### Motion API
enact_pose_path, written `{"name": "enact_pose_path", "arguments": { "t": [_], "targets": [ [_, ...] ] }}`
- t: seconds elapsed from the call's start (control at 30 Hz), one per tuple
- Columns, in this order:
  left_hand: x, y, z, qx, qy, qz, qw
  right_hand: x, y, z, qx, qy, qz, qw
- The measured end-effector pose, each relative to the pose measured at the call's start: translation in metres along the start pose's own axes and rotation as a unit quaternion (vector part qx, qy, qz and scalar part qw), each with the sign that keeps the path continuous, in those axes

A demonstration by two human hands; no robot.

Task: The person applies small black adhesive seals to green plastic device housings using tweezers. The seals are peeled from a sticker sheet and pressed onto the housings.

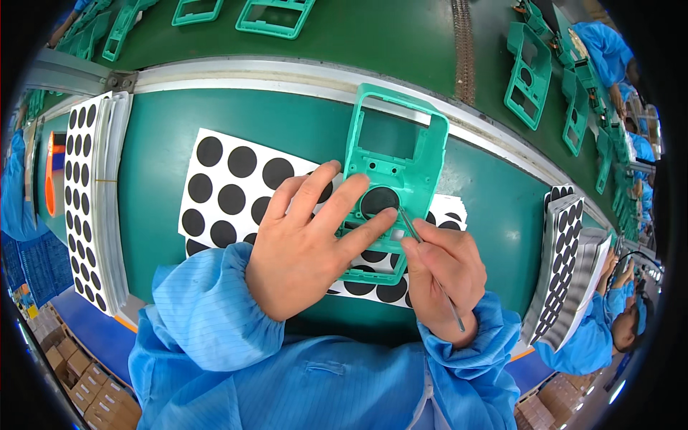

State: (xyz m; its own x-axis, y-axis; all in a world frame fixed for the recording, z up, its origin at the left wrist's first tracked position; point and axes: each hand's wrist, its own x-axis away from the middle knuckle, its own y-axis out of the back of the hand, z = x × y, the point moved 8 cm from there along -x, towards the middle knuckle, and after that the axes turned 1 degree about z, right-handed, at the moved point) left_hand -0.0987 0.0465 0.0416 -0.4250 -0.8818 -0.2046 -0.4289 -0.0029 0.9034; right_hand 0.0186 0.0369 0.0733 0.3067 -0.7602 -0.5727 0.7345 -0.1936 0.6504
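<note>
A green plastic housing (423, 172) with a large rectangular opening lies in front of me over sheets of black round stickers (215, 188). Inside its round recess sits a black disc (379, 201). My left hand (297, 254) rests over the housing's left side, fingers spread, with one fingertip on the lower edge of the disc. My right hand (448, 269) is closed around slim metal tweezers (413, 226), whose tip touches or nearly touches the disc's right edge. The left hand hides part of the sticker sheet and of the housing's lower left.
Stacks of sticker sheets stand at the left (87, 201) and right (562, 265). An orange-handled tool (51, 172) lies far left. Beyond a metal rail (251, 72), a green conveyor (373, 36) carries more housings (529, 75). Co-workers in blue sit along the right.
</note>
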Motion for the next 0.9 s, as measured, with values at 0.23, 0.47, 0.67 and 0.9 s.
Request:
{"name": "enact_pose_path", "arguments": {
  "t": [0.23,0.47,0.67,0.9],
  "targets": [
    [-0.002,0.004,-0.004,-0.014,-0.008,-0.007,1.000,0.000,0.005,0.000,-0.034,0.011,-0.013,0.999],
    [-0.006,0.012,-0.016,-0.084,-0.052,0.000,0.995,0.017,0.031,-0.034,-0.236,-0.120,-0.145,0.953],
    [-0.055,0.050,-0.018,-0.103,-0.076,-0.005,0.992,0.027,0.064,-0.070,-0.286,-0.249,-0.288,0.879],
    [-0.202,-0.020,0.060,-0.250,-0.059,-0.019,0.966,0.029,0.044,-0.081,-0.397,-0.316,-0.235,0.829]
  ]
}}
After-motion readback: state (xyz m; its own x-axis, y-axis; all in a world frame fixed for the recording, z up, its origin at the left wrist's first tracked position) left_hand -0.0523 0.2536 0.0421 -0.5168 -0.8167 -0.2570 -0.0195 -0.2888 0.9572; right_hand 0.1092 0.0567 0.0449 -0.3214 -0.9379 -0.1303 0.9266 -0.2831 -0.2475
